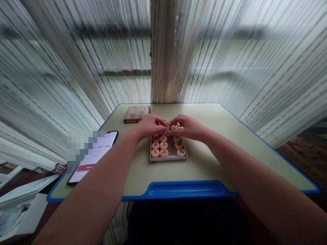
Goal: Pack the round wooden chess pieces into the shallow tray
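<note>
A shallow light-coloured box (pixel 169 159) lies on the table and holds round wooden xiangqi pieces. Red-marked pieces (pixel 164 153) fill two columns on its left, and black-marked pieces (pixel 181 152) line its right side. Over the box's far part, my left hand (pixel 150 125) and my right hand (pixel 186 127) meet with fingers bent and closed. Between their fingertips a xiangqi piece (pixel 169 129) with a black character faces me. More pieces show beneath and behind the fingers, partly hidden by them. The box's bare floor is visible between the columns.
A flat brown box lid (pixel 137 114) with printed artwork rests at the back left. To the left, a phone (pixel 95 156) showing a timer lies partly behind my left forearm. The table (pixel 204 163) has a blue rim and a blue front tray (pixel 186 189). Striped curtains (pixel 165 51) hang behind.
</note>
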Tool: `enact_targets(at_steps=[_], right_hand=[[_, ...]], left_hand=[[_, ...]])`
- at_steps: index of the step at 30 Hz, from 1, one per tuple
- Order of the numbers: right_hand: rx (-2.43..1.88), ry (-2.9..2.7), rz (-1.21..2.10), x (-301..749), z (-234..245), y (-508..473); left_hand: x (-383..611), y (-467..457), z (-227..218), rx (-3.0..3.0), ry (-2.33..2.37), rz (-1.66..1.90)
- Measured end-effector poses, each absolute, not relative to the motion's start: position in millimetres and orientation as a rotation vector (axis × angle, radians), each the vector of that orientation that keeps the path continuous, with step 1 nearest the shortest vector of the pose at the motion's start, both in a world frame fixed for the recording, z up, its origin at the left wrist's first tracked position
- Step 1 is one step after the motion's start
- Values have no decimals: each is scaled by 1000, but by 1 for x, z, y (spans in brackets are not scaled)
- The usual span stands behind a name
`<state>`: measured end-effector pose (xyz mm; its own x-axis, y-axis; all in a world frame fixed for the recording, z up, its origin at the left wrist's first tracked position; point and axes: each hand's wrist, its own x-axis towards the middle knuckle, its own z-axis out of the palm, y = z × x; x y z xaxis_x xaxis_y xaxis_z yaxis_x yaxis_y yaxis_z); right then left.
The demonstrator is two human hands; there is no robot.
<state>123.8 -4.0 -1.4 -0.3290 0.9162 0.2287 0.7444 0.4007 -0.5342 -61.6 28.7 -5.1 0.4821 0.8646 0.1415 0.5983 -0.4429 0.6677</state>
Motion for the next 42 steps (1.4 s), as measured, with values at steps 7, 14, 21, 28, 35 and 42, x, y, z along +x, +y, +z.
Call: enact_targets(at_steps=[7, 14, 21, 28, 35, 42], right_hand=[[-1444, -2226, 465, 121, -1, -6], [-1454, -2309, 392, 119, -3, -7], [-1466, -2355, 378, 116, -2, -10], [-1420, -2371, 389, 115, 2, -13], [-1295, -2596, 204, 114, 6, -16], [-1367, -2491, 302, 112, 6, -17]], left_hand=[[-63, 24, 0, 2163, 1223, 517], [-64, 23, 2, 2074, 1218, 457], [-63, 21, 2, 2008, 1209, 487], [-62, 22, 2, 2002, 1250, 502], [-63, 27, -2, 2085, 1308, 568], [-66, 35, -6, 2169, 1538, 752]])
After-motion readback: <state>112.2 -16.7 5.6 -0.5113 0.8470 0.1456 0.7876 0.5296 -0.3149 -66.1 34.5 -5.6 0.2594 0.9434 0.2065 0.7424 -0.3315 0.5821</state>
